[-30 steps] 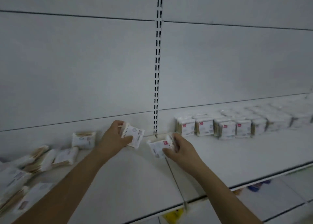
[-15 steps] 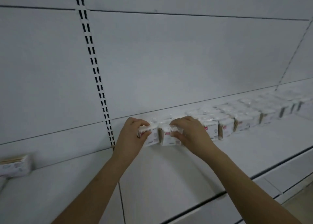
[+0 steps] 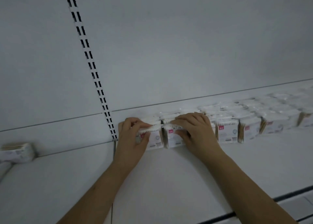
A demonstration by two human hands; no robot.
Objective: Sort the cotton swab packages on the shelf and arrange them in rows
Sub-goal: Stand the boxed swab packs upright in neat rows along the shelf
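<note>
A person is standing two cotton swab packages upright at the left end of a row on a white shelf [image 3: 169, 181], close against the back panel [image 3: 169, 54]. The left hand [image 3: 131, 139] is gripping the left package [image 3: 155, 137], fingers curled over its top edge and thumb on its printed face; the right hand [image 3: 194, 132] is grasping the right package [image 3: 172, 137] in the same way, fingers over the top and thumb on the front. The two packages are sitting side by side, a thin dark gap showing between them, and a second rank of packages appears to be standing directly behind them. The finished row [image 3: 245, 130] is running off toward 3 o'clock and slightly back, its far end blurring out of clear sight. At 9 o'clock, well apart from the hands, a loose package [image 3: 17, 151] is lying at the frame's edge, waiting to be sorted. The slotted upright [image 3: 94, 74] is rising just beside the left hand, at about 11 o'clock. To finish this placement well, both packages probably want nudging together until the gap is closing, with red labels facing forward, front faces flush with the neighbours toward 3 o'clock, and bases flat on the shelf. The packs look light and soft-sided, so easing the fingers off gently, one hand at a time, is likely the safest way to avoid tipping them.
</note>
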